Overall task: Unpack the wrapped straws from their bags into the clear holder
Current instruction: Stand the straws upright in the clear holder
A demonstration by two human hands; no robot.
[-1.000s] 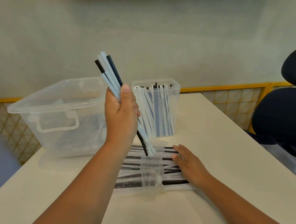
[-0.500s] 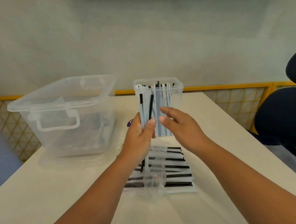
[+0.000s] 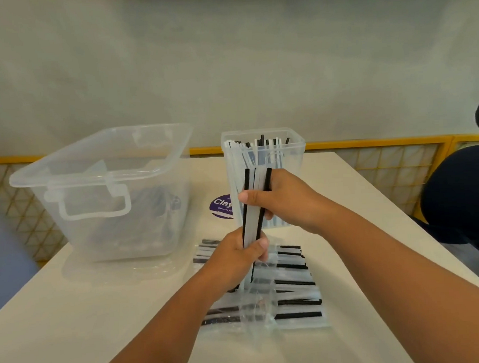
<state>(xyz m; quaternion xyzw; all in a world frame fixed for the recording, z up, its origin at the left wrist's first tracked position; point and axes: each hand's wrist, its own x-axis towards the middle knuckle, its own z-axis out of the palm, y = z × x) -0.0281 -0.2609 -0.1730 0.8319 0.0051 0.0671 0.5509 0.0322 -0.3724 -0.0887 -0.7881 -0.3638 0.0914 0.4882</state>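
Straw bundle [image 3: 252, 219], raised a second ago in the left grip [image 3: 234, 260] alone, is now clasped upright before the clear holder [image 3: 294, 155], left grip low, right grip [image 3: 287, 203] high; insertion is judged next.

light: soft, even | shadows: faint | edges: wide-angle bowing | focus: slightly soft

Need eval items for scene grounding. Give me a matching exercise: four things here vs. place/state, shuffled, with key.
1. straw bundle
2. clear holder
3. storage bin
4. purple sticker

A. far left on the table
B. flat on the table, between bin and holder
C. gripped by left hand low, right hand high
D. behind the hands, straws standing inside

Pairs: 1-C, 2-D, 3-A, 4-B
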